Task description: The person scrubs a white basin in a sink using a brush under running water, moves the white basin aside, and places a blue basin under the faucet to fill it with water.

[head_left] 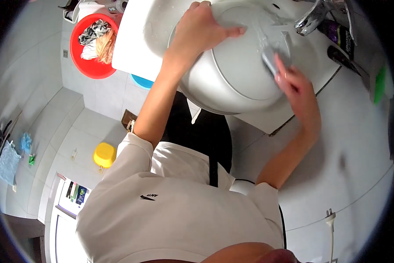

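Observation:
A large round pale basin (243,65) rests tilted in the white sink (155,33), with its near edge jutting over the sink's front. My left hand (199,30) grips the basin at its left rim, thumb stretched over the flat surface and fingers curled at the far side. In my right hand (295,85) is a grey scrubbing brush (270,61), pressed against the right part of the basin; motion blurs both. Water streaks the basin near the chrome faucet (310,19). The brush's bristles are hidden.
A dark bottle (337,35) stands behind the faucet, near a black-handled item with a green end (379,85). Left of the sink is a red tub (76,55) of cloths. A yellow container (105,154) and a plug (330,215) hang farther back.

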### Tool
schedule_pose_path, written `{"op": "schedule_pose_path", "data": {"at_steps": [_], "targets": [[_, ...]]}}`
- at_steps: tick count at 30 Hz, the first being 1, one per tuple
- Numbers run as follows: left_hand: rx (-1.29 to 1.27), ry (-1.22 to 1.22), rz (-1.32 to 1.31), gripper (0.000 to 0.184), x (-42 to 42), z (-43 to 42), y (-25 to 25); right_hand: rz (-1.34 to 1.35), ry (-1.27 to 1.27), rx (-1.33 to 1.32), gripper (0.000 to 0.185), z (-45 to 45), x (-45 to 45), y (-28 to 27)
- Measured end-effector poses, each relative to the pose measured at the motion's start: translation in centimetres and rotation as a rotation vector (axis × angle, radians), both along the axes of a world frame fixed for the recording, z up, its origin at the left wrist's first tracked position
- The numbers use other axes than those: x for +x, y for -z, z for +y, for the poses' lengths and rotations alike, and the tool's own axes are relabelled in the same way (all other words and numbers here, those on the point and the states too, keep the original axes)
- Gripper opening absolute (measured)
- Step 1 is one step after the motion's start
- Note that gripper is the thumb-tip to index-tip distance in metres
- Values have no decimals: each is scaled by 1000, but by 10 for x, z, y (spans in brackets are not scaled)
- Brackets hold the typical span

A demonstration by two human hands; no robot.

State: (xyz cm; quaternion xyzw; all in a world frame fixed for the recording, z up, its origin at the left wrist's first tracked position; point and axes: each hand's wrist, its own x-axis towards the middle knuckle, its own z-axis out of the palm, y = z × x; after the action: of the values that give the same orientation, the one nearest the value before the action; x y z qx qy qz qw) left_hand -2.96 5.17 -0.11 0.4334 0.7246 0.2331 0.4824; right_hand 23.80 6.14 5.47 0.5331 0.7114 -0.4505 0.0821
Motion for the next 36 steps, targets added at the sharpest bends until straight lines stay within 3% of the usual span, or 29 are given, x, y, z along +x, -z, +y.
{"op": "schedule_pose_path", "data": {"at_steps": [4,8,10,12,16,18,21,25,27,31,33,36], "targets": [[4,2,-14,54,-1,1,-3,42,108,-49,41,-8,7,7],[-57,8,-56,53,-4,3,-7,43,77,212,41,30,-2,53],[-66,12,-58,53,-4,3,-9,29,53,261,41,21,-9,42],[-75,11,-22,55,-2,7,-9,53,38,42,38,-2,-12,15],[7,-1,19,58,1,-3,13,17,71,131,38,-1,-1,25],[49,81,213,78,-1,-6,31,-94,15,354,39,19,2,44],[71,58,221,76,0,-9,42,20,-24,188,39,-7,-24,19],[81,86,226,76,-3,-10,44,5,60,193,37,-6,-24,26],[67,97,176,76,-4,-8,40,-162,21,440,37,20,-9,45],[102,75,206,75,-1,-8,40,-104,-51,505,39,-6,-22,36],[53,72,185,71,-2,-9,42,24,-17,336,37,-27,-44,11],[4,2,4,62,-2,2,1,-46,68,315,34,-14,-33,26]]}}
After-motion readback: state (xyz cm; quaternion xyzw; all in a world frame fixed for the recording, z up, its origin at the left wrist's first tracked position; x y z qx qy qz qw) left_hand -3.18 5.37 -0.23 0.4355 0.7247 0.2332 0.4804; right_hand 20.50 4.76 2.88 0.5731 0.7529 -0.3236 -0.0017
